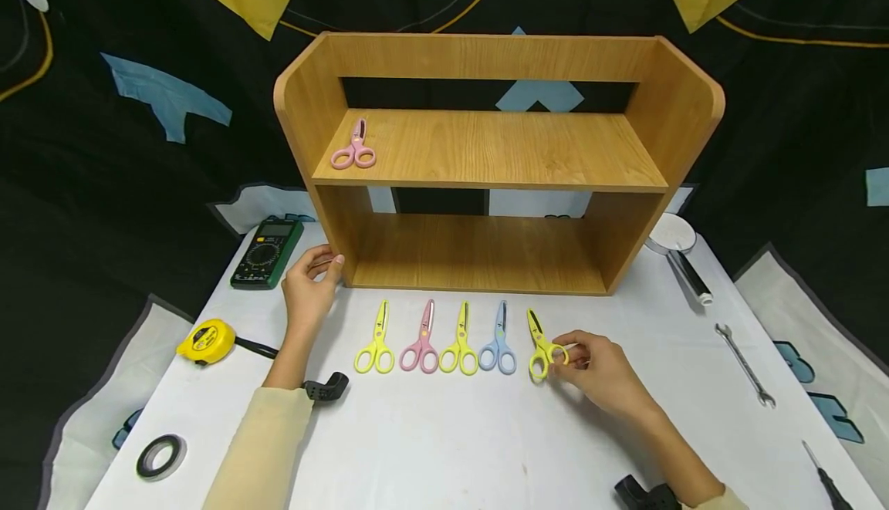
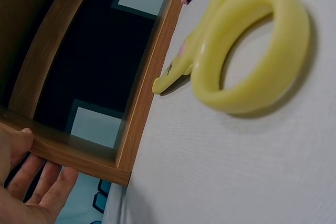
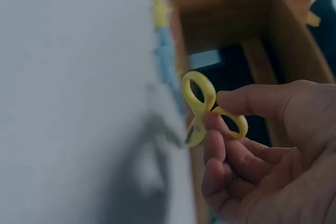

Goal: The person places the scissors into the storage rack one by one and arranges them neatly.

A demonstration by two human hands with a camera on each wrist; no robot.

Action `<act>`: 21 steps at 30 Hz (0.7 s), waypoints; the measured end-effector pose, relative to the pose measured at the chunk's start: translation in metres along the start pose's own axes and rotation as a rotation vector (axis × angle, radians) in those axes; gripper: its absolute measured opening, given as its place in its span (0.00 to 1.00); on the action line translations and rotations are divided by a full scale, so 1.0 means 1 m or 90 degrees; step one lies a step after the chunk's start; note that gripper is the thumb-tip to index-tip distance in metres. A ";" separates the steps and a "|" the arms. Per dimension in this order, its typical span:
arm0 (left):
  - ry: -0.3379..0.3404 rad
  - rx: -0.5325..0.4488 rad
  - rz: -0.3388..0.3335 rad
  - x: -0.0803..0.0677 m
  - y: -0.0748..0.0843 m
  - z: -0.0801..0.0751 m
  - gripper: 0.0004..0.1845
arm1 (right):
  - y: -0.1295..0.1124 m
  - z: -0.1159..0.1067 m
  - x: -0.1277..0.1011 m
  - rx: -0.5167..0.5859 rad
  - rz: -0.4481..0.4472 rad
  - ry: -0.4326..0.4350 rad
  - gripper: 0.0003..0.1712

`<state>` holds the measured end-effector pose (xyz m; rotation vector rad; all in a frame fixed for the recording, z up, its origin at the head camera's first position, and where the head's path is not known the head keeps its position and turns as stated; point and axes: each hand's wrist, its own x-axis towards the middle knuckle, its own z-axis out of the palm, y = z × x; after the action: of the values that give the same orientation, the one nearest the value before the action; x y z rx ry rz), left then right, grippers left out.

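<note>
Now fingers (image 3: 214,146) pinch scissors (image 3: 199,110), tape measure label (image 1: 205,337) unreadable.

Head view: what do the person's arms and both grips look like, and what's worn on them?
The left grip and right grip are ungloved human hands. A plain pale-yellow fabric left sleeve covers the forearm; a matching right cuff shows. Each wrist wears a chunky black device: left device, right device.
</note>
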<state>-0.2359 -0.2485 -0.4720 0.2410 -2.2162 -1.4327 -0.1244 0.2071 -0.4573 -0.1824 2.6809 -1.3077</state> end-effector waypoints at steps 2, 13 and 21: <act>0.004 0.000 0.002 -0.001 0.000 0.000 0.17 | -0.012 -0.008 0.000 0.020 -0.011 0.000 0.21; 0.014 0.006 0.018 0.001 -0.001 0.001 0.16 | -0.128 -0.061 0.008 0.145 -0.166 0.021 0.23; 0.015 0.015 0.005 -0.001 -0.002 0.002 0.16 | -0.203 -0.065 0.064 0.130 -0.177 0.080 0.25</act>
<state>-0.2367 -0.2470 -0.4744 0.2559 -2.2137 -1.3935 -0.1910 0.1221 -0.2627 -0.4770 2.6720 -1.7150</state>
